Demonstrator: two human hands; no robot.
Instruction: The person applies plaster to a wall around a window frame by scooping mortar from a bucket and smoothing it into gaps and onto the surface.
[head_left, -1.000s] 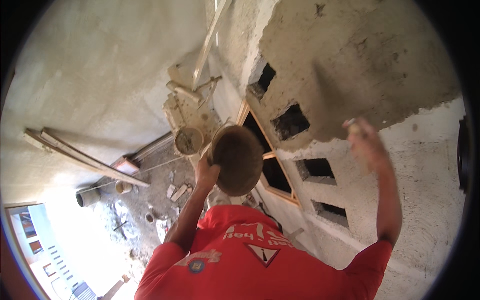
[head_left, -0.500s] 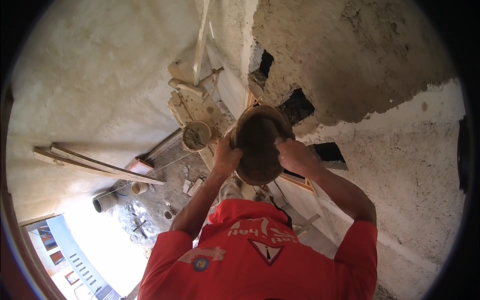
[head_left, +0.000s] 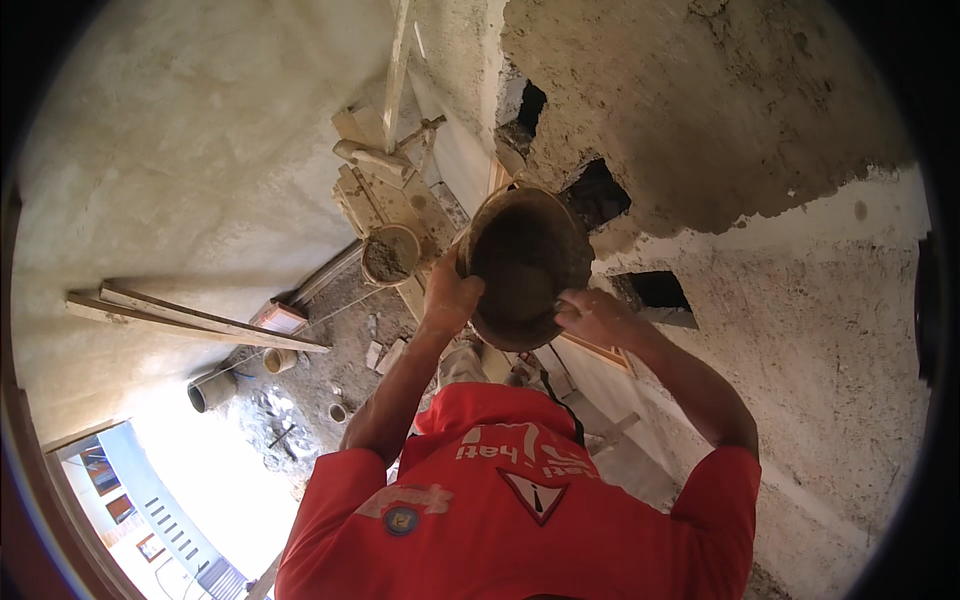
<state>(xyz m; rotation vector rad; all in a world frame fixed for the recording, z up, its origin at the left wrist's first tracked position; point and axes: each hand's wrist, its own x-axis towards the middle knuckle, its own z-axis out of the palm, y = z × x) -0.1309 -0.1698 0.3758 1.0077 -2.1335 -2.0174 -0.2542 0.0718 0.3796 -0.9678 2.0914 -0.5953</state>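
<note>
A round, mortar-stained bucket (head_left: pixel 528 262) is held up in front of my chest, its dark open mouth facing me. My left hand (head_left: pixel 452 295) is closed on the left side of its rim, thumb over the edge. At the near right part of the rim, my right hand (head_left: pixel 598 318) grips with curled fingers. The inside looks coated with mud-coloured residue; how much is in it I cannot tell. Just left of it, lower down, another bucket (head_left: pixel 391 254) of grey mortar stands on wooden planks.
On the right rises a wall with damp plaster (head_left: pixel 690 130) and dark openings (head_left: pixel 655 289). Planks (head_left: pixel 410 205) form a platform ahead. Long boards (head_left: pixel 200 325) lean along the left wall. Below, the rubble-strewn floor holds a toppled bucket (head_left: pixel 212 391) and loose bricks (head_left: pixel 390 356).
The bucket has tipped slightly and shows more of its inner wall. My right hand sits a little lower on its rim; my left hand keeps its hold.
</note>
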